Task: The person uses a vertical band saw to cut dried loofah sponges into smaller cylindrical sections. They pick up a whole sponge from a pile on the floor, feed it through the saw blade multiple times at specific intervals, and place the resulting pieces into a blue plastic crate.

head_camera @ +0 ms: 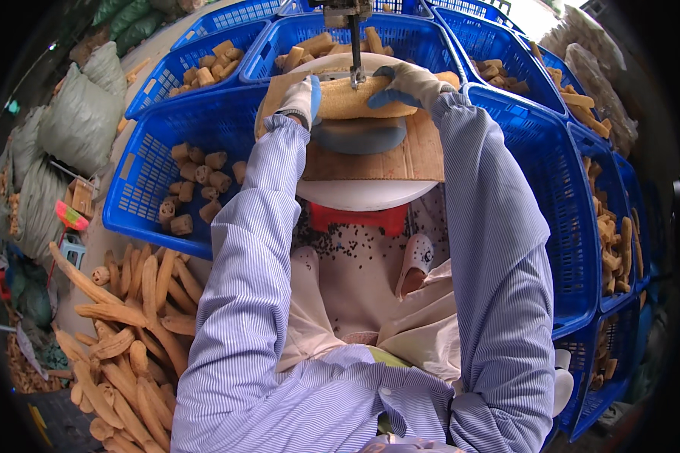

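A long dried loofah (pixel 340 101) lies crosswise on a cardboard-covered stand, under the metal head and thin vertical blade of a cutting machine (pixel 356 51). My left hand (pixel 300 101), in a white and blue work glove, is at the loofah's left end, its fingers partly hidden. My right hand (pixel 406 86), gloved alike, grips the loofah right of the blade from above. Nearer to me, a grey curved pad (pixel 360 136) rests on the cardboard sheet (pixel 368 164). A white round base (pixel 368 194) shows under the cardboard.
Blue plastic crates ring the stand; the left crate (pixel 147 198) holds short loofah pieces (pixel 203 174). Another crate (pixel 544 226) stands on the right. Whole loofahs (pixel 141 340) are heaped at lower left, near stuffed sacks (pixel 79 119). A red stool (pixel 358 218) and scattered dark seeds are below.
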Available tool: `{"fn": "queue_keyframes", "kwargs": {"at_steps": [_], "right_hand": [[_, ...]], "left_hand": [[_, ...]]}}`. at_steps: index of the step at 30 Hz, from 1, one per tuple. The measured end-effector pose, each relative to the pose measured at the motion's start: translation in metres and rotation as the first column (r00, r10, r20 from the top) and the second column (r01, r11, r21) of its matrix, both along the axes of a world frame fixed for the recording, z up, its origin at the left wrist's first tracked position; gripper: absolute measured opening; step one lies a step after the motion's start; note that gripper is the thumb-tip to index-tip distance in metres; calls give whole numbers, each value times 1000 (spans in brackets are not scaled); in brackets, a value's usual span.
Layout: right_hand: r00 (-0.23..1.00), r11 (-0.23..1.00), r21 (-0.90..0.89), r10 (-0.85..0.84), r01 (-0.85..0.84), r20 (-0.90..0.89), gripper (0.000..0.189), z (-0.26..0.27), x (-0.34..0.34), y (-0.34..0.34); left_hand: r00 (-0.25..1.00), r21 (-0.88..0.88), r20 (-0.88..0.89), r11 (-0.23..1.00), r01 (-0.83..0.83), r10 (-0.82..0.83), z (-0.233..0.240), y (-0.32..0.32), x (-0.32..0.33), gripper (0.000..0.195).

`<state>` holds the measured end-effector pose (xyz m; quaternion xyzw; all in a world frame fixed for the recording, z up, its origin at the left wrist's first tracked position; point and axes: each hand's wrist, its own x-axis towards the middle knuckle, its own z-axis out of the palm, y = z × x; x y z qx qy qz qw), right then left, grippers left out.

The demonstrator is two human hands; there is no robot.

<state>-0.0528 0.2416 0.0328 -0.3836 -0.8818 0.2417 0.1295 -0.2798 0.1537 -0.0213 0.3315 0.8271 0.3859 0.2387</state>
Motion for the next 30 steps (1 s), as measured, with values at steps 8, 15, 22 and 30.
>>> {"fn": "queue_keyframes", "kwargs": {"at_steps": [8, 15, 22, 30], "right_hand": [[976, 969, 237, 21, -74, 218, 87, 19, 9, -21], [956, 922, 341, 89, -186, 280, 81, 15, 36, -48], [912, 897, 376, 67, -233, 405, 84, 25, 26, -82], [891, 902, 368, 37, -225, 452, 70, 37, 15, -88]], "left_hand": [[998, 328, 60, 943, -49, 31, -17, -28, -63, 49], [729, 611, 661, 691, -386, -177, -3, -136, -29, 61], [910, 579, 209, 796, 180, -358, -5, -135, 96, 32], [887, 584, 341, 810, 59, -310, -25, -105, 86, 17]]}}
